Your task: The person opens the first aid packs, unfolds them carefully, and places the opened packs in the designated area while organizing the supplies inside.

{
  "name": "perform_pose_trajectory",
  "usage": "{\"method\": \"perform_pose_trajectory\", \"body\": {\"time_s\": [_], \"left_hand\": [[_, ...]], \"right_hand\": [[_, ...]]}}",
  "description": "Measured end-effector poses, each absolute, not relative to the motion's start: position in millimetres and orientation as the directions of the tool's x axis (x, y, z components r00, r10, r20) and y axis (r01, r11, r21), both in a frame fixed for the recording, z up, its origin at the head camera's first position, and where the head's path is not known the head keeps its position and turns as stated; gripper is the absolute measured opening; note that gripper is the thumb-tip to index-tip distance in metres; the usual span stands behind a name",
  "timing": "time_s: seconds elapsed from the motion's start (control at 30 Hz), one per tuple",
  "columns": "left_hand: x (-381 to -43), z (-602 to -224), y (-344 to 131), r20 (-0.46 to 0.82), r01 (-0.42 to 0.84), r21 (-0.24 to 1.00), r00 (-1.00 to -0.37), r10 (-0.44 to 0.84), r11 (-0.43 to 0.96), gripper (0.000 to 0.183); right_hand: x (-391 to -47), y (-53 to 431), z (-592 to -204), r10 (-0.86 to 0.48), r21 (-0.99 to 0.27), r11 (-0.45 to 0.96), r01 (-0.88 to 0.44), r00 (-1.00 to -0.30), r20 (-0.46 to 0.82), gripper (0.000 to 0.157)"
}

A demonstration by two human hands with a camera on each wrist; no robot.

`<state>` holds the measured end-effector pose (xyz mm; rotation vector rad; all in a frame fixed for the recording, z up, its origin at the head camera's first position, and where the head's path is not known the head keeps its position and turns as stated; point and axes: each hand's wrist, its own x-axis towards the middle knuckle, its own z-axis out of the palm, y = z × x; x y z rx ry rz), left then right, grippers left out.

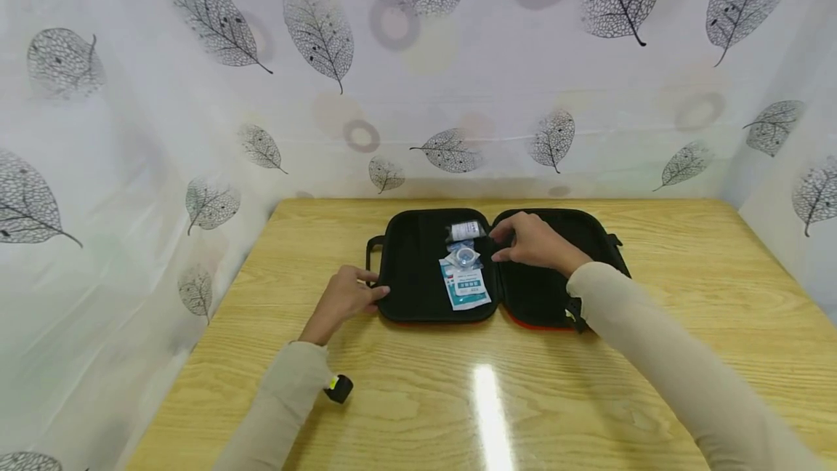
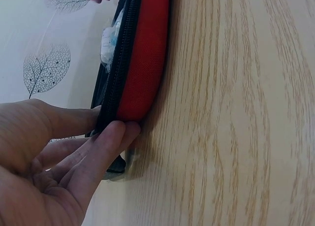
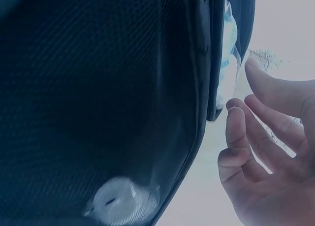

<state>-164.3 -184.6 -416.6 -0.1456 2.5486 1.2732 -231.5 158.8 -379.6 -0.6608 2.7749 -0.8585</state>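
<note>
A zippered case, black inside and red outside, lies unfolded on the table. My left hand pinches the rim of its left half at the near left corner, thumb inside and fingers against the red side. Above the hinge, my right hand hovers with loosely bent fingers and nothing between them. Inside the left half are a wrapped roll with a white label, a clear packet with a round white item, and a teal and white packet. A mesh pocket shows in the right wrist view.
Behind the mesh sits a white roll-like item in clear wrap. The case has a black carry handle at its left. Under it is a wooden table, backed by a leaf-patterned curtain.
</note>
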Motion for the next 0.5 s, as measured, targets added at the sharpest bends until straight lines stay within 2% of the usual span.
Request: {"method": "perform_pose_trajectory", "body": {"time_s": [0.5], "left_hand": [[-166, -419, -185, -0.306, -0.238, 0.768, -0.952, 0.014, 0.594, 0.047]], "right_hand": [[-239, 127, -386, -0.457, -0.533, 0.773, -0.344, -0.885, -0.092, 0.045]]}}
